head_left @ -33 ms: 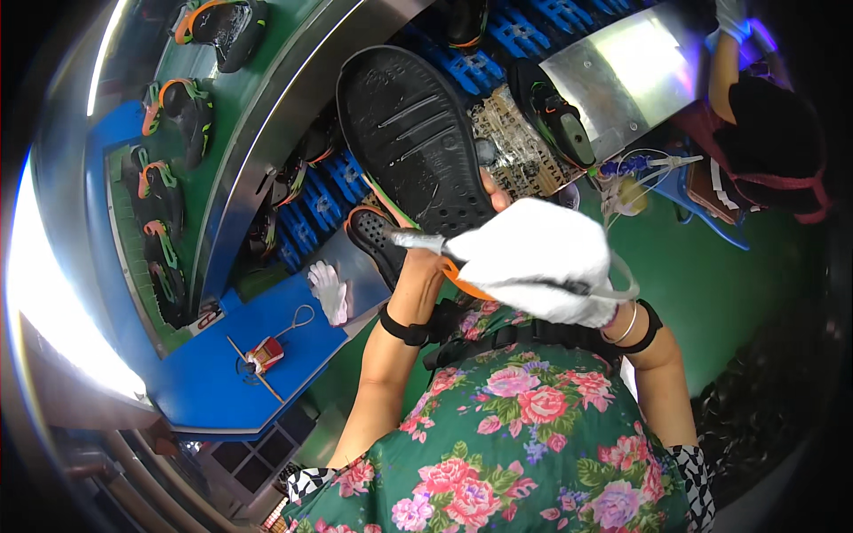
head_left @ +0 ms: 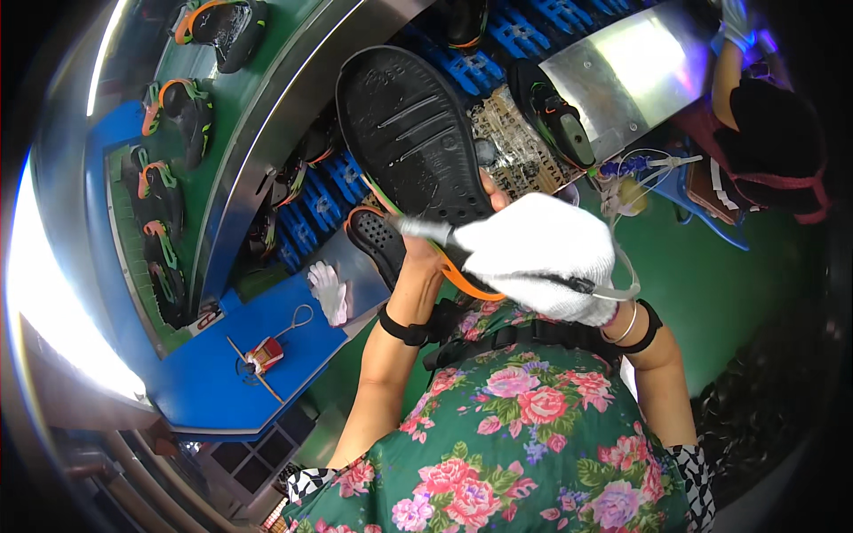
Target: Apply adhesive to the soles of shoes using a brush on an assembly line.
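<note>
Holding: the left hand grips a black shoe from below, tread side turned up toward the person's head, so the whole sole lies open to the tool.
Left hand: bare, fingers curled shut around the shoe's orange-edged rim; most of the hand is hidden under the shoe and the glove.
Right hand: in a white knit glove, closed in a fist around a thin brush that points left, its tip touching the near edge of the sole.
Tube: a clear thin hose loops from the back of the brush past the gloved wrist; what it carries I cannot tell.
Shoe's place: raised in the air in front of the person's chest, above the blue crates.
Beyond the shoe: a metal plate and another dark shoe standing on its own sole.
Left of the shoe: a green belt carries a row of black-and-orange shoes, spaced apart.
Below-left of the shoe: a blue bench with a spare white glove and a small red object with a cord, laid within reach.
Right of the shoe: another person bends over their own work, well apart.
</note>
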Demonstrator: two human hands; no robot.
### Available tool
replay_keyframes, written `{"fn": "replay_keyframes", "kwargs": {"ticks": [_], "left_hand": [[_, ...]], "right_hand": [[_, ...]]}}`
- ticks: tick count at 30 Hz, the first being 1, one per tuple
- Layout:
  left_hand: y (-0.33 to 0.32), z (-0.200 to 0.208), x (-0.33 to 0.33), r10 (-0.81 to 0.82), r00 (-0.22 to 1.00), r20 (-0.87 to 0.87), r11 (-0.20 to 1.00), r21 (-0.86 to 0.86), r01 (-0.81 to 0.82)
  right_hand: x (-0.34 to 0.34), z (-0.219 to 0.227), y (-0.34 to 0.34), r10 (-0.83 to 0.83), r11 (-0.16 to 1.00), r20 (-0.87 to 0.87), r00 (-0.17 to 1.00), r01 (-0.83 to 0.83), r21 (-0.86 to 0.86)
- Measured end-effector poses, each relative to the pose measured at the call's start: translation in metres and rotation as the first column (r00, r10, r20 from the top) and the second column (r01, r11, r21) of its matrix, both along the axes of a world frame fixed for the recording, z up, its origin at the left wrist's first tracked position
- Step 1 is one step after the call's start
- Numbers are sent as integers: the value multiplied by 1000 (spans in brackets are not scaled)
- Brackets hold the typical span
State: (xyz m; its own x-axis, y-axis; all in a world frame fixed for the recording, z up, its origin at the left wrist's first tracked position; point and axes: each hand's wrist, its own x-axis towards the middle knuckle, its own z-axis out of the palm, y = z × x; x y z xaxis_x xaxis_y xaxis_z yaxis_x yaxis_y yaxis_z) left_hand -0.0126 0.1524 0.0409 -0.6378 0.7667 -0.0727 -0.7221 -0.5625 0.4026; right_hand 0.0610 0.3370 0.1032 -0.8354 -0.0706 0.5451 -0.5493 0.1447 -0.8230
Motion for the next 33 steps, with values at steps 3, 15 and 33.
{"fn": "replay_keyframes", "kwargs": {"ticks": [3,15,33], "left_hand": [[7,15,-2,58,998,-1,982,-180,-57],[4,14,-17,99,995,-31,993,-64,-101],[11,9,-34,278,917,-287,955,-16,-295]], "right_hand": [[10,-11,-10,-9,1000,77,997,9,-3],[13,-8,-12,-20,994,-35,999,24,103],[21,-1,1,-48,998,43,998,47,36]]}}
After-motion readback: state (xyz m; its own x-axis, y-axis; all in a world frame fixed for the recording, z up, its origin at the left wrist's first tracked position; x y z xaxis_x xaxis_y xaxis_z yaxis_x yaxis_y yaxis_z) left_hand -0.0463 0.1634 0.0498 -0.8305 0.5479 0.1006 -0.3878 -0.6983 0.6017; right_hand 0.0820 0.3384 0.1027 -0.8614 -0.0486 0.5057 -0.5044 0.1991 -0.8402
